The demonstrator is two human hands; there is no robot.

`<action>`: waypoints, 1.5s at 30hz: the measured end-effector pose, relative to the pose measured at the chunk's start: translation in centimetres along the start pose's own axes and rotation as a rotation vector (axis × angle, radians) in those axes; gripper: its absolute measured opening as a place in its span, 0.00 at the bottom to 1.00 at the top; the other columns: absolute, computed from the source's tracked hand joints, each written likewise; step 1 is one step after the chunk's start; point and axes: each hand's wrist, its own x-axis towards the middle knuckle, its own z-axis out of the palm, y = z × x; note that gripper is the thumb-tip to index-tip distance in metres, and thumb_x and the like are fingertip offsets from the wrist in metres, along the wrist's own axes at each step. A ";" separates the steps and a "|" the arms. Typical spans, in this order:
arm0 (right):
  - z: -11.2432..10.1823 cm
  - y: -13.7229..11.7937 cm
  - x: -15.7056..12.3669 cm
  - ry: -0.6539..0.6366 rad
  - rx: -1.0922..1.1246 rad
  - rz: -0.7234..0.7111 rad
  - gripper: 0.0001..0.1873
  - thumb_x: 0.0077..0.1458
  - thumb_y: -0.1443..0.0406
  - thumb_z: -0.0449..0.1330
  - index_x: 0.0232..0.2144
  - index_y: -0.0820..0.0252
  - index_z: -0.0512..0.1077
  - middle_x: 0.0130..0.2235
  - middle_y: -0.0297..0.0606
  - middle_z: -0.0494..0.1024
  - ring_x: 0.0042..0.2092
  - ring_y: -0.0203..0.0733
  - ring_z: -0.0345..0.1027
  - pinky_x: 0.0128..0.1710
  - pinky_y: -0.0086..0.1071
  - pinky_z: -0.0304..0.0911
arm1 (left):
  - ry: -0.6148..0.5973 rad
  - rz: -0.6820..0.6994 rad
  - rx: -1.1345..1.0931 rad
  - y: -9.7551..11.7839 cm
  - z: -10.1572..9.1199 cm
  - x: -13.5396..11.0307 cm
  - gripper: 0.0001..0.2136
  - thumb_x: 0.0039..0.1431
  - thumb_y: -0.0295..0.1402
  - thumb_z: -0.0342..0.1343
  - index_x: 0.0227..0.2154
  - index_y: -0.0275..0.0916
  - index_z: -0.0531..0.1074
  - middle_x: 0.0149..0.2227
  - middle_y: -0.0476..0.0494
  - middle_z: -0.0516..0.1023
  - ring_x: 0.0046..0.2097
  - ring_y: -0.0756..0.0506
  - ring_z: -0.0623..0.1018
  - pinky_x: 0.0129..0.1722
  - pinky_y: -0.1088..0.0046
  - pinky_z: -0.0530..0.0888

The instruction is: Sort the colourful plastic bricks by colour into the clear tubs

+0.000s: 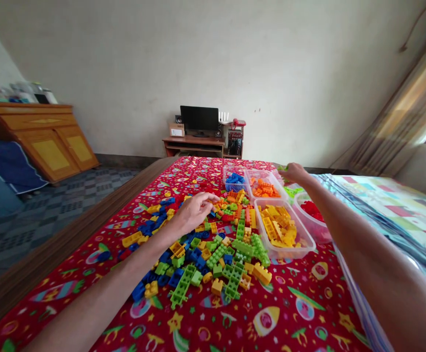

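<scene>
My left hand (196,209) hovers over a mixed pile of toy building bricks (198,254), its fingers loosely curled and apart, with no brick visible in its grasp. Stretched to the far right, my right hand (294,174) grips a light green toy brick (282,168). Beneath it more light green bricks (293,191) lie in a container that my arm partly hides. Around it stand clear plastic boxes: one holds blue bricks (235,180), one orange bricks (264,188), one yellow bricks (279,226). Red bricks (311,210) fill a round tub (317,231), partly behind my right forearm.
A red patterned cloth (242,322) covers the surface under the bricks. To the right lies a checked, light-coloured cover (399,205). Beyond the far edge stands a desk (194,142) with a monitor (199,118). A wooden cabinet (47,137) is at left.
</scene>
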 end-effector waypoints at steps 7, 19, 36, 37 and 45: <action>-1.3 3.2 0.4 0.044 -0.144 0.105 0.27 0.50 0.58 0.61 0.48 0.72 0.65 0.50 0.65 0.68 0.40 0.51 0.72 0.29 0.34 0.64 | -0.102 0.009 -0.031 -0.4 0.0 -0.2 0.15 0.56 0.33 0.47 0.44 0.37 0.72 0.40 0.42 0.79 0.35 0.47 0.79 0.37 0.70 0.76; -0.1 -8.0 -9.1 0.034 0.036 -0.416 0.15 0.55 0.65 0.53 0.41 0.64 0.75 0.28 0.40 0.78 0.31 0.38 0.72 0.36 0.31 0.62 | -0.363 0.338 0.343 2.8 2.3 -2.6 0.11 0.63 0.31 0.48 0.42 0.37 0.74 0.43 0.41 0.78 0.46 0.45 0.76 0.49 0.69 0.71; 0.7 -9.9 -16.5 -0.097 0.185 -0.518 0.14 0.57 0.64 0.52 0.38 0.63 0.77 0.25 0.37 0.79 0.29 0.37 0.73 0.33 0.29 0.61 | -0.358 0.647 0.846 2.5 5.8 -6.0 0.09 0.62 0.34 0.51 0.43 0.41 0.70 0.55 0.47 0.69 0.65 0.40 0.55 0.65 0.54 0.48; 0.8 -9.8 -16.6 -0.102 0.183 -0.517 0.14 0.57 0.65 0.52 0.38 0.63 0.77 0.25 0.37 0.79 0.29 0.37 0.73 0.33 0.29 0.61 | -0.343 0.624 0.855 2.1 5.5 -5.5 0.09 0.61 0.34 0.52 0.43 0.41 0.70 0.55 0.47 0.69 0.65 0.40 0.55 0.64 0.54 0.49; 2.5 -8.4 -16.0 -0.196 0.003 -0.563 0.15 0.52 0.70 0.56 0.42 0.61 0.76 0.29 0.37 0.78 0.30 0.35 0.69 0.32 0.27 0.59 | -0.172 0.462 0.782 0.0 3.5 -1.7 0.09 0.61 0.35 0.51 0.40 0.39 0.72 0.53 0.42 0.70 0.59 0.40 0.64 0.60 0.58 0.61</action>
